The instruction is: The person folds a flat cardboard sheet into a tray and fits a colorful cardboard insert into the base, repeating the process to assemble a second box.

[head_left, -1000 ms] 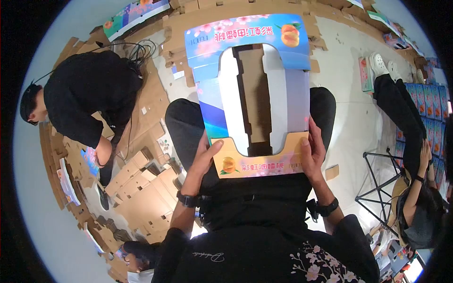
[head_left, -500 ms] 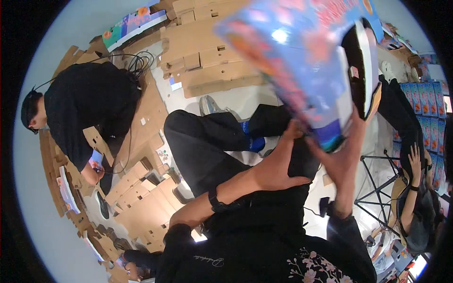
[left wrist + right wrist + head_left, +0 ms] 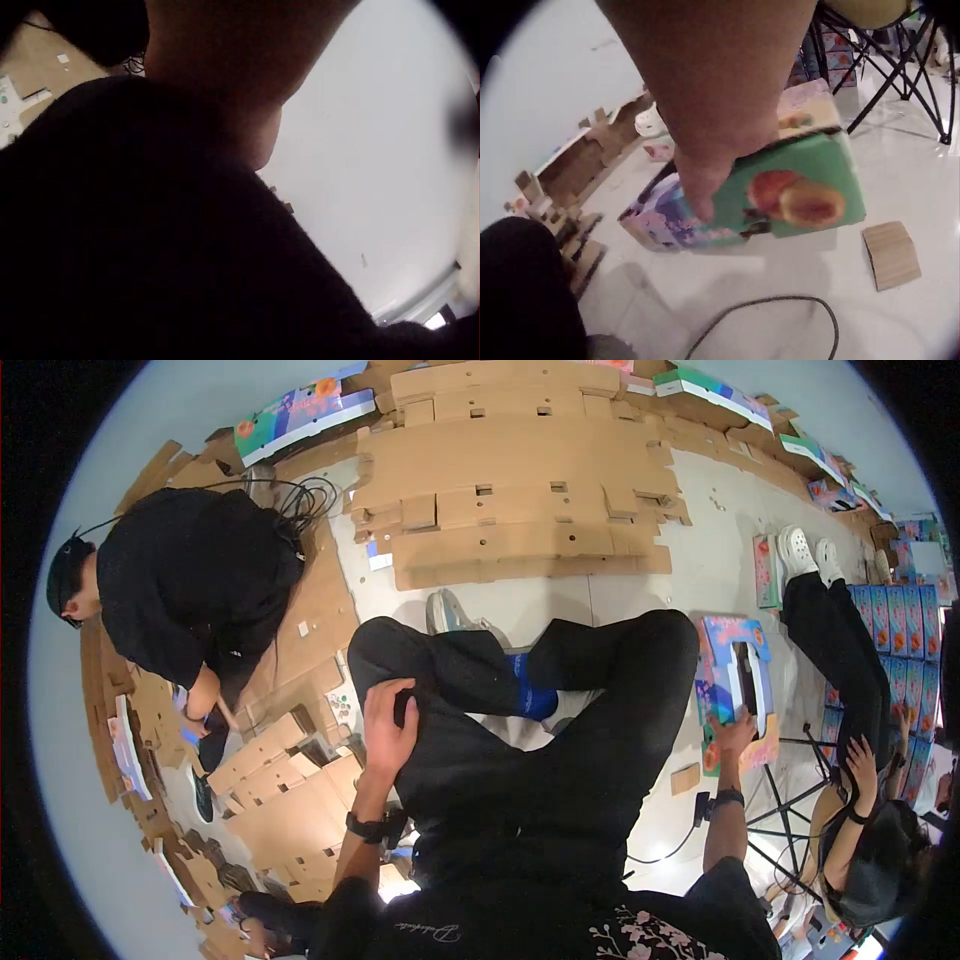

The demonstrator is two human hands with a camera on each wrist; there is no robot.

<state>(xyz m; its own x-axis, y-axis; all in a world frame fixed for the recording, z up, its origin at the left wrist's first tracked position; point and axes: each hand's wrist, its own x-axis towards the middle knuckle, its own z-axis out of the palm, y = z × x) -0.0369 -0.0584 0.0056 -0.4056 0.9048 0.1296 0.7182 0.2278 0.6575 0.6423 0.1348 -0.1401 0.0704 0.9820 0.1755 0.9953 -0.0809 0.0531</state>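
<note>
Beside the right knee, the right hand [image 3: 735, 735] grips the printed fruit box [image 3: 718, 650] by the edge of its top opening. Seen from the right wrist, that hand [image 3: 720, 142] has its thumb against the green side of the box [image 3: 840, 176], while its other fingers are hidden. The box is low by the floor; whether it touches cannot be told. The left hand [image 3: 390, 725] lies on the left thigh [image 3: 425, 760], fingers relaxed and holding nothing. The left wrist view shows only part of this hand [image 3: 262, 135], dark against the trousers.
Flat cardboard sheets [image 3: 520, 460] lie ahead on the pale floor. A person in black [image 3: 200, 580] bends at the left. On the right are a black folding frame [image 3: 790, 800], another person's legs [image 3: 840, 640] and stacked printed boxes [image 3: 895, 620]. A cardboard scrap [image 3: 892, 255] and cable [image 3: 780, 298] lie nearby.
The box has gone from in front of the body, up and over to the right, down beside the right knee. The left hand has let go and come back to the left thigh.
</note>
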